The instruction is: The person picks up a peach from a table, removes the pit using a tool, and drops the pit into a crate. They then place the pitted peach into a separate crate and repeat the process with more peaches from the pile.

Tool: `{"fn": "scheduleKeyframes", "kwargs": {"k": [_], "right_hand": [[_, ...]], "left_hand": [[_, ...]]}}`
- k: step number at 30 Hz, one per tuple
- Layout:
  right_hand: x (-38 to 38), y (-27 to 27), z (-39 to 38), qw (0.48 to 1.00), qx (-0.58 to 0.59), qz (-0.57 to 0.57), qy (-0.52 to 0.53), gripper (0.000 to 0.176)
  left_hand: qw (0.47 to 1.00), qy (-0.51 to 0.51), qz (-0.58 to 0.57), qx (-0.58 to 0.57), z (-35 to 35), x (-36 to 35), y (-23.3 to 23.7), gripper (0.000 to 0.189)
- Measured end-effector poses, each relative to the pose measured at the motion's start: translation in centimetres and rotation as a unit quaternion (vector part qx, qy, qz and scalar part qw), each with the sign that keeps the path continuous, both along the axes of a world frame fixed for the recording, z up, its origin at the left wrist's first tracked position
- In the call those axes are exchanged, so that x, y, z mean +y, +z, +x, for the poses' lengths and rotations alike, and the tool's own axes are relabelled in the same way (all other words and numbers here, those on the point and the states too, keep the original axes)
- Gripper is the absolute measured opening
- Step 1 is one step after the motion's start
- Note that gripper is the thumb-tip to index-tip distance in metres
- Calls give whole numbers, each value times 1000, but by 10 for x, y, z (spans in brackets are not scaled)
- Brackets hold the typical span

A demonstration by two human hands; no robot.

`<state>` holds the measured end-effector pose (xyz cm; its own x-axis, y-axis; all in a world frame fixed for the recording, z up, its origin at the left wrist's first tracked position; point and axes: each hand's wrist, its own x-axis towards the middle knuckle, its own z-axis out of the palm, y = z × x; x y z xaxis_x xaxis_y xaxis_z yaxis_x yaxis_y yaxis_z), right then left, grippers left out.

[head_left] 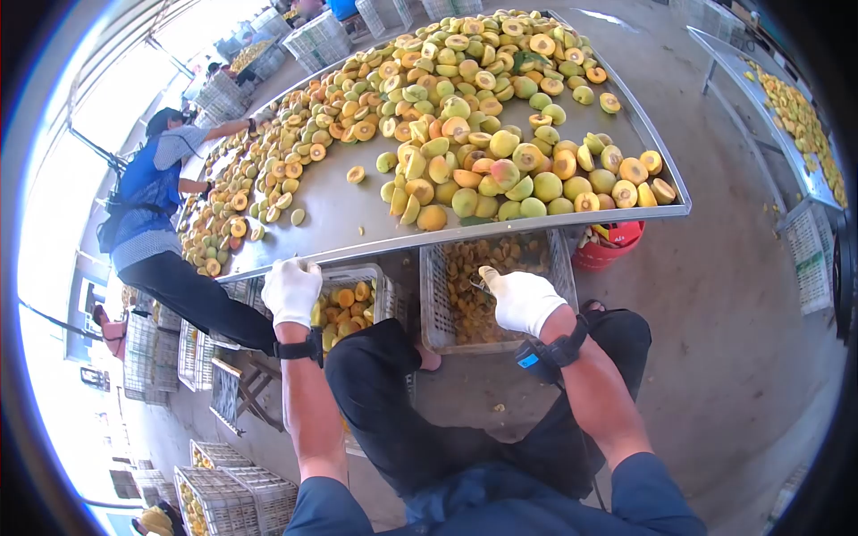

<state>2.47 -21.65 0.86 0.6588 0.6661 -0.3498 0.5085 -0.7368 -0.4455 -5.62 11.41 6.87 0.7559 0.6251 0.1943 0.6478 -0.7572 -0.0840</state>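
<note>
While below table [331, 214], crate [431, 299] beside bucket [597, 256]

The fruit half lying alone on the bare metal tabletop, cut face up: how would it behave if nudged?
The fruit half would likely rock or slide rather than roll far, given its flat cut side. The tabletop looks smooth, so the piece may slip easily. Being cut open, it could bruise if pinched.

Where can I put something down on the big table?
Biggest bare patch: the metal table between the left stone fruit, the right heap and the front rim, around one lone half. A narrow strip runs inside the right rim. The far end is crowded.
</note>
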Motion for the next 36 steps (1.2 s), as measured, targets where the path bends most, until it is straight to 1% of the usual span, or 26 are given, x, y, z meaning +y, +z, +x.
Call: {"fn": "scheduleKeyframes", "kwargs": {"k": [1,3,5,7,9,10,12,13,15,16,17,19,20,21,22,23,24,25,27,28,29,31,33,34,36], "right_hand": [[1,-1,1,1000,1,4,-3,49],[3,-7,2,999,-7,30,-9,48],[4,-10,1,999,-16,36,-7,46],[2,-4,-1,999,0,36,-8,43],[1,-4,-2,999,9,32,-6,41],[-1,-7,-1,999,11,29,-10,41],[-5,-11,2,1000,3,20,-12,59],[-8,-11,3,1000,9,18,-19,59],[-16,-5,3,998,-16,46,-32,41],[-17,-7,5,998,-12,47,-36,41],[-17,-8,6,998,-11,51,-40,42],[-17,-11,9,997,-14,56,-43,42],[-17,-14,9,996,-24,67,-47,48],[-16,-16,8,995,-34,77,-49,54],[-17,-16,6,995,-33,78,-45,54],[-18,-16,4,990,-69,114,-48,52],[-17,-15,3,982,-106,150,-50,50],[-15,-13,2,981,-105,154,-44,50],[-9,-9,0,959,-163,216,-86,55],[-7,-8,-2,941,-180,273,-86,61],[-1,-8,-4,942,-178,273,-78,61],[8,-11,-6,919,-162,348,-92,64],[15,-12,-8,922,-155,345,-84,63],[19,-15,-9,919,-161,351,-82,61],[24,-18,-10,918,-165,352,-77,59]], "left_hand": [[999,-22,-5,-26,3,-2,3,25],[980,-161,-67,-98,24,-25,-2,21],[948,-222,-180,-138,60,-58,-22,22],[917,-275,-262,-124,95,-94,-41,28],[908,-329,-243,-90,133,-110,-69,40],[909,-340,-233,-65,145,-117,-78,45],[905,-354,-234,-10,168,-125,-91,56],[906,-357,-226,-14,176,-126,-98,56],[909,-353,-222,8,187,-123,-105,56],[900,-367,-234,-16,185,-121,-107,54],[900,-369,-234,-13,182,-118,-107,54],[864,-387,-312,-78,181,-108,-107,55],[841,-377,-375,-95,179,-99,-106,54],[780,-334,-511,-137,171,-101,-96,50],[724,-284,-612,-146,162,-97,-81,47],[657,-230,-701,-155,153,-93,-69,45],[515,-219,-807,-189,145,-92,-65,46],[430,-171,-863,-201,133,-91,-61,58],[382,-174,-888,-189,105,-95,-48,65],[370,-161,-897,-179,94,-100,-42,66],[356,-148,-907,-169,84,-105,-40,67],[340,-135,-911,-190,70,-112,-47,68],[261,-157,-938,-166,63,-114,-59,67],[266,-132,-938,-178,61,-117,-64,63],[260,-136,-941,-169,62,-119,-68,60]]}}
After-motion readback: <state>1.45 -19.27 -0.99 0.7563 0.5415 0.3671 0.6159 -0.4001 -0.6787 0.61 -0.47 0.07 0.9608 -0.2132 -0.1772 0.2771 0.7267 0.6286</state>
